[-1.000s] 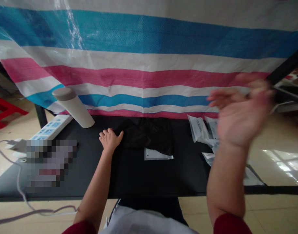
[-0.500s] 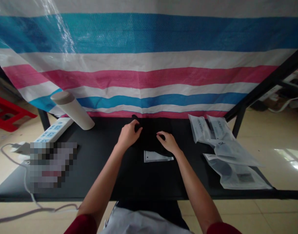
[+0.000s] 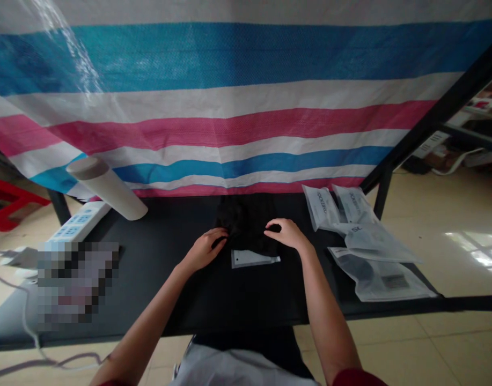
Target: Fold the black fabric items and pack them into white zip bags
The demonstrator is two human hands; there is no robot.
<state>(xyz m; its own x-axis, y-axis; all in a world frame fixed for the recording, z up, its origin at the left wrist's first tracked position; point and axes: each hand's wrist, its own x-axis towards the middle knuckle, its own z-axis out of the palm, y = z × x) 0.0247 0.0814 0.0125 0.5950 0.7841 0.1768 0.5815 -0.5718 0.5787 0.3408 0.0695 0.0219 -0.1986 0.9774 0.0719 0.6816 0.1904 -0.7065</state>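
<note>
Plastic bags [image 3: 360, 241] near right hand [image 3: 288, 235], white flask [image 3: 107, 187], power strip [image 3: 79, 225] well past left hand [image 3: 205, 249], tarp [image 3: 229, 139] behind

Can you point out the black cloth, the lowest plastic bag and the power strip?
black cloth [image 3: 246, 222]: head view, its middle.
lowest plastic bag [image 3: 380, 281]: head view, its middle.
power strip [image 3: 79, 228]: head view, its socket face.

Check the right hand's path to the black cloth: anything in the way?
Nothing visible: the right hand already touches the black cloth, with its fingertips on the cloth's right side. The flat plastic bag lies at the cloth's near edge, not between them.
</note>
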